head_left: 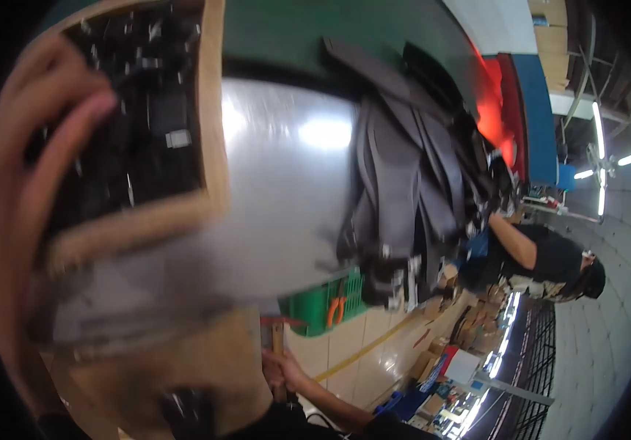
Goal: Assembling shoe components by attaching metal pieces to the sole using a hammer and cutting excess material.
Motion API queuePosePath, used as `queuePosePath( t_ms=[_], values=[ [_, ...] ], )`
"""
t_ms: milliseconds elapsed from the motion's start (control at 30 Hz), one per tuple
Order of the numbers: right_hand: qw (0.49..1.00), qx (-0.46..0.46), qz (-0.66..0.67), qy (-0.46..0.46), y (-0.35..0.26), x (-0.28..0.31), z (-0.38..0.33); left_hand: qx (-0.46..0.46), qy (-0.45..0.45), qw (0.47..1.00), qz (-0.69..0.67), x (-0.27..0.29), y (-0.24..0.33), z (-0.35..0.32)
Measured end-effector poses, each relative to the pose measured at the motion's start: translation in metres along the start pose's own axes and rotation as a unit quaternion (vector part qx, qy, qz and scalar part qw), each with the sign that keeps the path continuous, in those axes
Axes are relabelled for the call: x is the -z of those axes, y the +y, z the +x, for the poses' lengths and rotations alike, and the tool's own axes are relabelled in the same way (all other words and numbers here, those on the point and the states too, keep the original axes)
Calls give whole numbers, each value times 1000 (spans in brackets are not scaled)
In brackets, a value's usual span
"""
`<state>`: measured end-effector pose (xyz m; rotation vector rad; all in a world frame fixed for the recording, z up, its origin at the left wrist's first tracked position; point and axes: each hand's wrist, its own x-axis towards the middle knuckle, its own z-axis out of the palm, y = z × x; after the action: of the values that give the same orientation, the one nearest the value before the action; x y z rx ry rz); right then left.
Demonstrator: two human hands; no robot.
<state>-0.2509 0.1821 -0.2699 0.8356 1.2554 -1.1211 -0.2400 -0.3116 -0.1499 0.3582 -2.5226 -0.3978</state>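
Note:
My left hand [55, 103], blurred by motion, reaches over an open cardboard box [214, 110] at the upper left. Its thumb and fingers come together in a pinch above small black parts [165, 110] that fill the box. Anything between the fingertips is too smeared to make out. Low in the middle, my right hand [280, 370] is closed around a tan, wood-like handle [277, 339]. A thin red piece [283, 320] shows at the top of that handle, and its full shape is hidden.
Dark grey straps [396, 161] lie heaped on the shiny metal tabletop [282, 176]. Below its edge is a green basket [315, 308] with orange-handled pliers [336, 304]. A second cardboard box [235, 367] stands near me. Another person [543, 257] works farther along, at the right.

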Motion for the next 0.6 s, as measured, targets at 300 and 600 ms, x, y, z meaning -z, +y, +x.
queuePosePath(
  t_ms=[300,600],
  values=[
    [992,-93,-58,55,-4,11,14,173,-107,977,-63,25,45,5],
    [994,-81,23,-64,0,4,24,180,-75,981,-20,43,58,20]
  ],
)
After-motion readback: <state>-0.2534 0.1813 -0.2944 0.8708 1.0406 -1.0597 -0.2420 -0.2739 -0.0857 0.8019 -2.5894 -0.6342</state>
